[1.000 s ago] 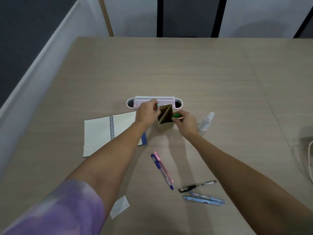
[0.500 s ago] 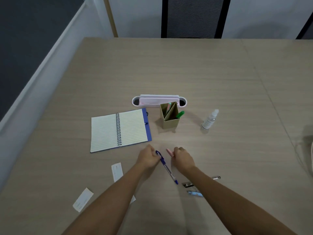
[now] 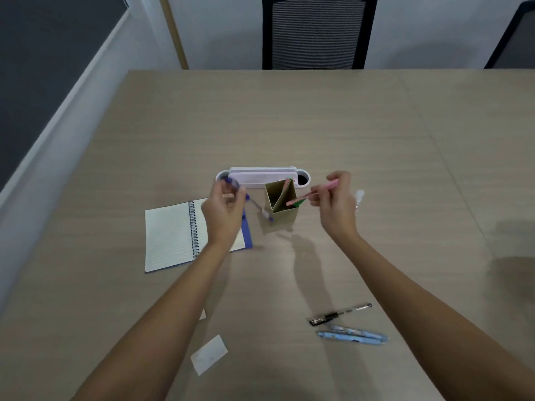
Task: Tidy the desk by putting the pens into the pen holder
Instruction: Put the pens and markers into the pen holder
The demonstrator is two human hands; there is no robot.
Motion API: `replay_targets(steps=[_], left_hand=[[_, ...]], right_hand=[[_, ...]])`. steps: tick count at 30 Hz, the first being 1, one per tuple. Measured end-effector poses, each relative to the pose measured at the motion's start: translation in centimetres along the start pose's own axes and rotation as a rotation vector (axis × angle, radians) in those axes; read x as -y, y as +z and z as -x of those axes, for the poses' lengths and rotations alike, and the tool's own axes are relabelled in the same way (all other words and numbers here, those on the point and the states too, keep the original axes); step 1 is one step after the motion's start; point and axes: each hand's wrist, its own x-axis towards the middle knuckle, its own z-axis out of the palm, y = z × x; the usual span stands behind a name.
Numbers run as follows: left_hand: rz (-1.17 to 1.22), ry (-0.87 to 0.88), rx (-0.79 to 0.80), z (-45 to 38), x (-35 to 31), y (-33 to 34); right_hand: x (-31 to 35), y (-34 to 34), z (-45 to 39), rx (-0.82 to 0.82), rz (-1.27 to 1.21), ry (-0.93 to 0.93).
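Note:
A tan cardboard pen holder [image 3: 285, 211] stands at the desk's middle, with a green pen [image 3: 299, 201] and a pinkish one poking out of it. My left hand [image 3: 224, 209] is just left of the holder, shut on a blue pen [image 3: 257, 208] whose tip points down toward the holder's left side. My right hand [image 3: 337, 204] is just right of the holder, shut on a pink pen [image 3: 311, 193] whose tip reaches over the holder's right rim. On the near desk lie a black pen [image 3: 340, 314] and two light blue pens [image 3: 353, 337].
An open spiral notebook [image 3: 170, 235] lies left of the holder, partly under my left arm. A white and pink tray [image 3: 262, 176] sits behind the holder. A small spray bottle [image 3: 359, 196] stands behind my right hand. A paper slip [image 3: 209, 354] lies near. A chair [image 3: 315, 33] stands beyond the desk.
Both hands picked up pens from the near desk, blue in the left and pink in the right, and carried them forward to either side of the holder.

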Motion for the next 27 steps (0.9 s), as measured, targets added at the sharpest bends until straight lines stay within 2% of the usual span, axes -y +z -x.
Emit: replay_targets(steps=[3, 8, 11, 15, 18, 21, 23, 25, 27], left_hand=[[0.097, 0.156, -0.053, -2.9, -3.4, 0.8], [-0.136, 0.151, 0.197, -3.8, -1.6, 4.4], [-0.321, 0.133, 0.287, -3.8, -0.5, 5.7], [-0.48, 0.084, 0.349, -3.9, 0.6, 6.2], [-0.396, 0.073, 0.338, -3.0, 0.9, 5.5], [-0.31, 0.209, 0.309, 0.9, 1.8, 4.0], [-0.324, 0.271, 0.47, 5.3, 3.1, 3.1], [-0.362, 0.254, 0.709, 10.0, 5.0, 2.5], [-0.459, 0.267, 0.926, 13.9, 6.6, 2.7]], right_hand=[[-0.7, 2.3, -0.8, 0.081, 0.241, -0.062], [-2.3, 2.9, -1.7, 0.174, 0.489, -0.104], [-2.5, 2.8, -2.4, 0.259, 0.604, -0.139], [-1.9, 1.7, -2.4, 0.347, 0.548, -0.114], [-1.6, -0.8, -0.9, 0.333, 0.418, -0.058], [-4.0, -5.4, 2.2, 0.396, 0.467, 0.005], [-6.8, -8.8, 4.9, 0.61, 0.675, 0.083], [-9.3, -10.9, 7.8, 0.789, 0.844, 0.14], [-11.3, -11.5, 10.1, 0.812, 0.842, 0.181]])
